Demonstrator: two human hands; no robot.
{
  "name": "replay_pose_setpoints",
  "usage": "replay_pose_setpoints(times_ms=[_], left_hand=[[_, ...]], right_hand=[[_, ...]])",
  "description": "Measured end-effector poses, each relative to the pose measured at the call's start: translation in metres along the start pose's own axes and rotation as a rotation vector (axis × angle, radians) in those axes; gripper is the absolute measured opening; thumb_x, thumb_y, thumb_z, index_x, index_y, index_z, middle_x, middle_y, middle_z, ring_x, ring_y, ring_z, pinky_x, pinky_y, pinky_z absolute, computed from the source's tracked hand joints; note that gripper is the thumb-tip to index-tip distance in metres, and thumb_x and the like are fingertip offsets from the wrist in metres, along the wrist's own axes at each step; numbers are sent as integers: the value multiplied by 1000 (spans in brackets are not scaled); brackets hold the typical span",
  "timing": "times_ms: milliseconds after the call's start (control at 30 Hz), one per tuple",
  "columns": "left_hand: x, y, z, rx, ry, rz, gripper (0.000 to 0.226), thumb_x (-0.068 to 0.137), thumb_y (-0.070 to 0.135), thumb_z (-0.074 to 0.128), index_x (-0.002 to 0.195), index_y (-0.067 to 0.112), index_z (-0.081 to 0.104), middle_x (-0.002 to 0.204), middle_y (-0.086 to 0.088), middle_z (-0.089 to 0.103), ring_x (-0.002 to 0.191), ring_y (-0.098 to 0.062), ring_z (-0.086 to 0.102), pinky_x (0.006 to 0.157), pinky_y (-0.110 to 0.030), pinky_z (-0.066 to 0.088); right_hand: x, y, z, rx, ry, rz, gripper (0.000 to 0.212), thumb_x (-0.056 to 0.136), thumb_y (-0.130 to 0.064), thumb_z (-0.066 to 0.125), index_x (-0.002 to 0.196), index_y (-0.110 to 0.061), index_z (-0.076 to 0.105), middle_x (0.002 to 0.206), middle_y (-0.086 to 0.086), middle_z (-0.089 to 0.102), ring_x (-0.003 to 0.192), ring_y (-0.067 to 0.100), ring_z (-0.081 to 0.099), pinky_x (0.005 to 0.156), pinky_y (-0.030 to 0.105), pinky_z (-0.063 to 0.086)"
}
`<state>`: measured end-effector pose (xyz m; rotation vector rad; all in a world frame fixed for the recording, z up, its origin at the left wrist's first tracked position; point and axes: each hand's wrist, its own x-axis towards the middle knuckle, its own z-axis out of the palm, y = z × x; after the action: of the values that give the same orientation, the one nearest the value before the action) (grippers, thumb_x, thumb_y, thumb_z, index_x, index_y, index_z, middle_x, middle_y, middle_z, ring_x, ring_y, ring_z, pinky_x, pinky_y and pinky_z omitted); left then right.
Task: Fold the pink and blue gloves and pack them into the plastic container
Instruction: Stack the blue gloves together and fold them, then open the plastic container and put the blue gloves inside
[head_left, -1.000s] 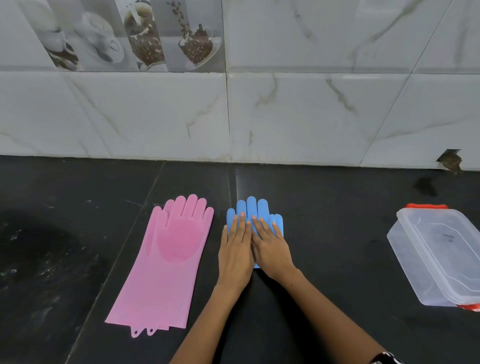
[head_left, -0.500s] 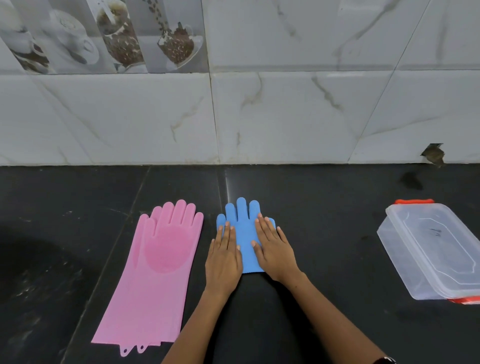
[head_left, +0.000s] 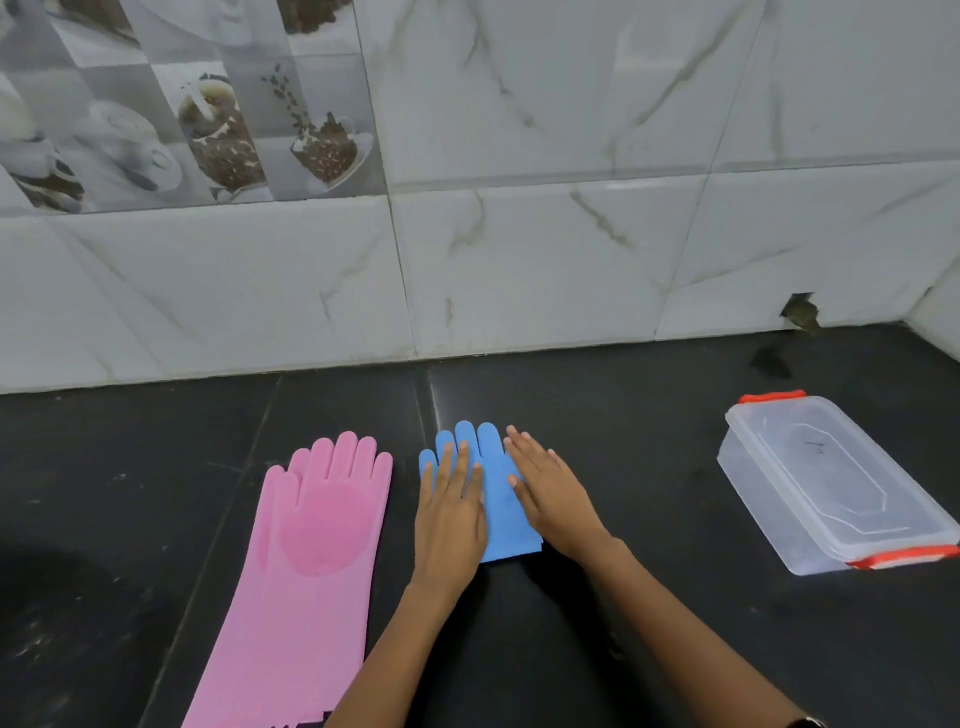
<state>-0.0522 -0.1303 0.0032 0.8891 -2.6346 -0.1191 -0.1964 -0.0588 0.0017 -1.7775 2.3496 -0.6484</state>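
Observation:
A blue glove lies folded short on the black counter, its fingers pointing at the wall. My left hand rests flat on its left side, fingers spread. My right hand lies flat on its right edge, fingers apart. A pink glove lies full length and flat to the left, palm pad up, untouched. The clear plastic container with red clips stands at the right, its lid on.
The black counter runs back to a white marble-tiled wall. A chipped hole marks the wall's base at the right. Decorative coffee tiles sit at the upper left.
My hands have slid apart across the blue glove, uncovering its middle. The camera has shifted, so everything sits lower in view.

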Motion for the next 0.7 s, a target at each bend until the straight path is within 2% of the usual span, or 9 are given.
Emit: replay_pose_setpoints(times_ms=[67,100,167,233,267,400,500,567,700], left_hand=[[5,10,-5,-127,-44,88,44,98,16,43,141,10,41,152,-9,33,144,-24,27,118,-33,12],[9,16,-4,-178,-65,128,42,100,16,39,142,12,41,149,-7,40,140,-22,35,116,-30,19],[17,31,-9,-235,-57,186,39,97,13,44,136,15,49,121,-7,65,108,-19,61,95,-27,45],[24,52,-14,-288,-50,286,35,93,9,51,127,13,58,92,-6,71,79,-17,65,70,-27,53],[27,64,-12,-313,-30,345,33,91,7,55,122,10,62,88,-7,72,76,-19,65,67,-27,53],[35,112,-1,-350,-15,491,28,85,2,61,112,5,67,100,-8,73,88,-23,69,84,-31,51],[41,149,9,-324,-13,538,27,84,1,63,111,5,68,108,-9,71,98,-24,68,93,-38,51],[46,173,12,-310,-3,516,29,86,4,63,114,7,67,116,-8,69,107,-22,65,100,-37,46],[55,211,14,-282,18,400,34,93,14,56,127,10,59,136,-7,56,129,-21,49,112,-38,31]], right_hand=[[-10,0,-18,52,120,81,44,99,-23,37,142,-13,37,152,-1,33,140,13,32,113,30,25],[-17,2,-29,62,192,137,40,98,-21,42,137,-11,46,145,2,45,132,16,44,108,31,35],[-33,7,-51,34,341,226,32,94,-17,50,123,-9,59,124,5,64,111,22,61,95,35,48],[-52,21,-70,-85,474,293,26,89,-13,57,114,-7,63,114,9,67,106,27,63,97,43,46],[-62,30,-80,-175,507,352,27,88,-13,59,114,-7,63,118,11,65,113,29,59,103,48,41],[-96,69,-115,-413,366,725,54,91,-28,55,139,-11,36,153,20,25,144,33,16,115,54,11],[-114,100,-128,-442,204,884,70,92,-29,53,146,-8,15,156,22,9,145,36,6,117,55,5],[-124,115,-132,-417,116,869,72,91,-23,54,147,-7,11,157,20,11,145,35,11,117,53,5],[-140,130,-130,-431,61,640,70,92,-13,50,148,-11,9,158,16,7,145,35,9,117,50,2]])
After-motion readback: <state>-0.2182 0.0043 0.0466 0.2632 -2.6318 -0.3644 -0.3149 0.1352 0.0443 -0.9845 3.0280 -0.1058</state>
